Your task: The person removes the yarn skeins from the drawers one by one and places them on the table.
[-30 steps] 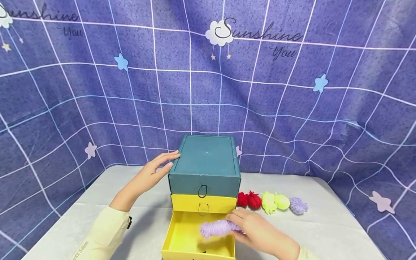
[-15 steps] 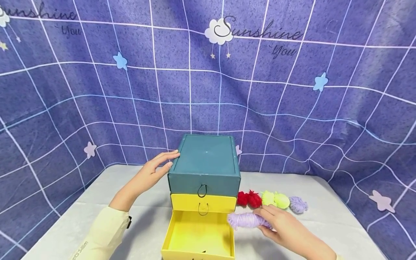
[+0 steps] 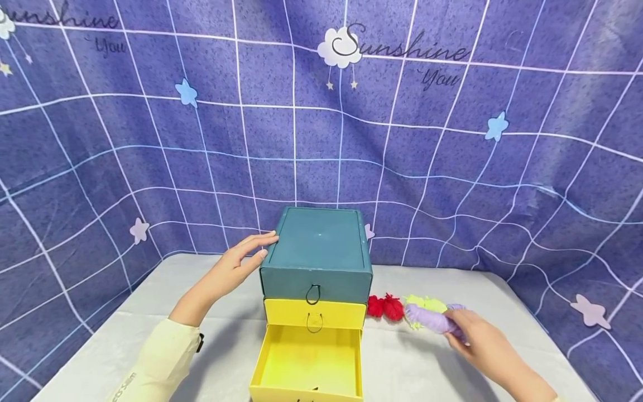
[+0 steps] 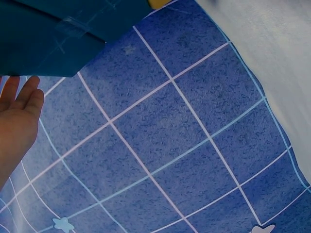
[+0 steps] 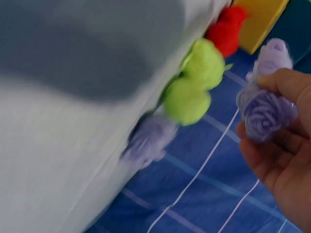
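Note:
My right hand (image 3: pixel 482 343) pinches a lavender skein of yarn (image 3: pixel 424 318) between thumb and fingers, above the table's right side. In the right wrist view the same skein (image 5: pixel 265 114) shows its wound strands, held clear of the row of yarn balls. My left hand (image 3: pixel 236 268) rests its fingertips on the upper left edge of a teal-topped drawer box (image 3: pixel 318 240). The left wrist view shows those fingers extended at the box's side (image 4: pixel 58 48). At the bottom of the box, a yellow drawer (image 3: pixel 306 360) is pulled out and its visible floor is bare.
To the box's right lie red yarn balls (image 3: pixel 393 307), yellow-green yarn balls (image 5: pixel 187 99) and another lavender yarn ball (image 5: pixel 150 140), in a row. A second yellow drawer (image 3: pixel 286 314) is closed. A blue-purple grid curtain (image 3: pixel 321 134) hangs behind the white-covered table (image 3: pixel 387 368).
My right hand has carried the lavender skein from above the pulled-out drawer to the right, over by the yellow-green balls. My left hand has stayed on the box.

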Available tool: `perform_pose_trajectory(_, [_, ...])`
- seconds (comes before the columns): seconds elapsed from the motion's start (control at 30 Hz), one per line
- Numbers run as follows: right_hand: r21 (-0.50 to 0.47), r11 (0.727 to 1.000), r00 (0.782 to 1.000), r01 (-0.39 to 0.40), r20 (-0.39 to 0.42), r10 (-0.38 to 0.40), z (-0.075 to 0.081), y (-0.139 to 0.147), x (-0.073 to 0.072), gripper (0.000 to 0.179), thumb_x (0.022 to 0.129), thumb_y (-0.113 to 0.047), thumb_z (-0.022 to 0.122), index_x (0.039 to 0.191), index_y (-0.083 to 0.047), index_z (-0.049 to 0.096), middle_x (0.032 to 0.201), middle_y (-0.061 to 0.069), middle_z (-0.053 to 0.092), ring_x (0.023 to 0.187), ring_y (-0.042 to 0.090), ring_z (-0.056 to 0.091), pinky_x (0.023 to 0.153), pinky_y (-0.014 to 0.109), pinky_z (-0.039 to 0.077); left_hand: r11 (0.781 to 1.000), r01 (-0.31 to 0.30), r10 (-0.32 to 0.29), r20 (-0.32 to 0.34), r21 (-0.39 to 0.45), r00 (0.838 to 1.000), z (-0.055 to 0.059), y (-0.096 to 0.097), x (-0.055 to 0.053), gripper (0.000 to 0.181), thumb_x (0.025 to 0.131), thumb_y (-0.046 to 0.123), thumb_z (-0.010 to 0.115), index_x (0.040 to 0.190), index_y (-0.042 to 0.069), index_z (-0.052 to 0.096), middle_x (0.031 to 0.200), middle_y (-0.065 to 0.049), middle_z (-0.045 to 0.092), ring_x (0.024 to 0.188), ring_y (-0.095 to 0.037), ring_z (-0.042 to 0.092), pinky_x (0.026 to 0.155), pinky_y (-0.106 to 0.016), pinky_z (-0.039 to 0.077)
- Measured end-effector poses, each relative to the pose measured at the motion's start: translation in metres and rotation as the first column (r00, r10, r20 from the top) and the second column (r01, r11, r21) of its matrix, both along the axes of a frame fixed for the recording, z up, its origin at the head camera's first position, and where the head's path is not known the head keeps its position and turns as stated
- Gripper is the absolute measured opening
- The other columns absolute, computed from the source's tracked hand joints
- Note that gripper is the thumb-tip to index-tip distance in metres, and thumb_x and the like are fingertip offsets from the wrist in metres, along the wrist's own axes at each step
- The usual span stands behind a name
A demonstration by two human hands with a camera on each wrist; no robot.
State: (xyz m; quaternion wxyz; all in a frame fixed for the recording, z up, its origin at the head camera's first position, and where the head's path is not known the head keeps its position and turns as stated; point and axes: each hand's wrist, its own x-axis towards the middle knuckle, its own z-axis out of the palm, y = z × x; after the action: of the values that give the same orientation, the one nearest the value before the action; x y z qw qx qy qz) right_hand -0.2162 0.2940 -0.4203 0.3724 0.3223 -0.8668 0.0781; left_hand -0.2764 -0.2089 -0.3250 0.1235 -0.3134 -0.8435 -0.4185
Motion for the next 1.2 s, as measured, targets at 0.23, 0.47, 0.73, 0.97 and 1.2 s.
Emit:
perform_pose_trajectory(0.23, [-0.085,0.97,0.973,0.227,0.064,-0.222,-0.004,0.04,-0.009,0.035,0.062,-0.006,0.078,0.092,0.003,0.063,0.08,0.01,0.062,0.07,0.03,0.062,0.061,0.048,0.05,1.0,0.001,-0.001,0.005,-0.001,1.0,0.0,-0.001,-0.001,0.037,0.103,0.022,0.047,0.14,0.019,0.051,0.149,-0.002,0.04,0.139,-0.028,0.032,0.108,-0.06,0.027])
perform_pose_trajectory(0.47, [-0.125,0.916,0.911,0.38,0.223,-0.348,-0.011,0.068,-0.022,0.028,0.068,-0.007,0.077,0.086,0.008,0.061,0.073,0.014,0.061,0.06,0.033,0.059,0.056,0.051,0.046,1.0,0.001,-0.001,-0.001,-0.002,1.0,-0.002,-0.001,-0.001,0.037,0.103,0.021,0.047,0.14,0.018,0.051,0.149,-0.002,0.041,0.139,-0.028,0.033,0.107,-0.06,0.028])
perform_pose_trajectory(0.73, [-0.095,0.864,0.816,0.495,0.392,-0.425,-0.014,0.073,-0.032,0.029,0.075,-0.01,0.071,0.089,0.013,0.06,0.074,0.025,0.062,0.064,0.043,0.061,0.056,0.054,0.047,1.0,-0.001,0.001,-0.002,0.001,1.0,-0.001,0.002,0.0,0.037,0.103,0.021,0.047,0.139,0.016,0.052,0.149,-0.003,0.041,0.138,-0.029,0.033,0.107,-0.06,0.028])
perform_pose_trajectory(0.97, [-0.003,0.828,0.689,0.561,0.555,-0.465,-0.017,0.072,-0.039,0.022,0.081,-0.015,0.065,0.078,0.005,0.056,0.067,0.018,0.058,0.056,0.031,0.055,0.048,0.048,0.043,1.0,-0.004,0.004,-0.007,-0.01,1.0,-0.001,0.0,-0.001,0.037,0.103,0.022,0.046,0.14,0.019,0.051,0.149,-0.002,0.041,0.139,-0.027,0.032,0.108,-0.059,0.027])
perform_pose_trajectory(1.2, [0.042,0.807,0.621,0.589,0.616,-0.485,-0.018,0.069,-0.04,0.024,0.08,-0.019,0.064,0.072,0.001,0.054,0.069,0.022,0.058,0.057,0.03,0.054,0.049,0.048,0.042,1.0,-0.003,0.003,-0.013,-0.009,1.0,-0.002,0.0,-0.002,0.037,0.103,0.021,0.047,0.14,0.018,0.052,0.149,-0.002,0.041,0.139,-0.027,0.032,0.108,-0.058,0.027])
